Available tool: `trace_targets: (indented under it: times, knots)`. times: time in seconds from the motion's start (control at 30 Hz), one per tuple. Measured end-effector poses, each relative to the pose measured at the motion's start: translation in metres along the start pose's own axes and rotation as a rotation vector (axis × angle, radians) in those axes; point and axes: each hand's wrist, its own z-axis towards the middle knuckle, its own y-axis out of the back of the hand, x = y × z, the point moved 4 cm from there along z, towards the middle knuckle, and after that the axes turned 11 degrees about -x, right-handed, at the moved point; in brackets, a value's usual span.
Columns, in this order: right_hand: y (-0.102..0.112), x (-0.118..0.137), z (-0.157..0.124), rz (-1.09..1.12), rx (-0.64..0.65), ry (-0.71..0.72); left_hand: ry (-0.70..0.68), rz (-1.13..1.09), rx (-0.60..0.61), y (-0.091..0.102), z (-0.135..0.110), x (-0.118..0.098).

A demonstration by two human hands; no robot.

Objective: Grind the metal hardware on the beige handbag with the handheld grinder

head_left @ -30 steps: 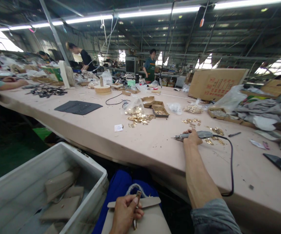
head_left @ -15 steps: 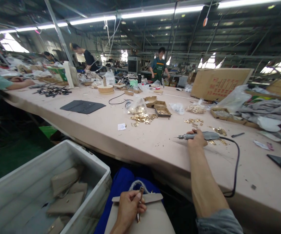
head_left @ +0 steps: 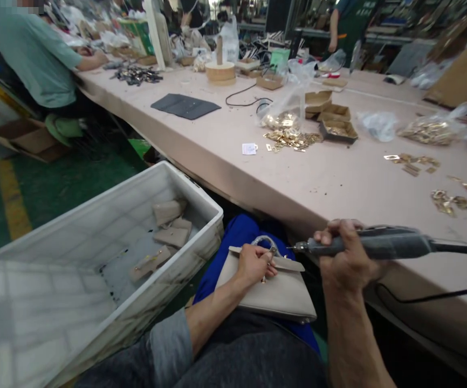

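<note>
A beige handbag [head_left: 282, 293] with a wrapped handle lies on my lap, over blue cloth. My left hand [head_left: 255, 264] is closed at the bag's flap, its fingers pinching a small metal fitting [head_left: 273, 250]. In my right hand [head_left: 349, 253] is a grey electric screwdriver [head_left: 395, 243], held level with its bit pointing left, close to the fitting. A black cord runs from the tool's rear to the right. Whether the bit touches the fitting I cannot tell.
On my left stands a white bin [head_left: 108, 226] with several beige bags inside. Gold metal fittings [head_left: 292, 140], small cardboard boxes [head_left: 338, 131] and a dark sheet [head_left: 185, 105] lie on the table [head_left: 233, 161]. A co-worker in a green shirt [head_left: 31, 59] sits at far left.
My right hand has brought the electric screwdriver from above the table to beside the handbag. The view has tilted down and turned left. My left hand stays on the bag, fingers closed.
</note>
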Motion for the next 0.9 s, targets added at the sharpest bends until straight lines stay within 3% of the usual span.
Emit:
trace_targets:
  times: [0.23,0.77,0.9]
  knots:
    - [-0.010,-0.027,-0.027,-0.075,0.129,0.094,0.006,0.003,-0.006,0.002,-0.001,-0.002]
    - [-0.013,-0.045,-0.034,-0.176,0.179,0.155,0.027,-0.014,0.001,0.003,-0.003,-0.006]
    - [-0.017,-0.046,-0.034,-0.192,0.296,0.173,0.004,0.000,-0.002,0.005,-0.003,-0.006]
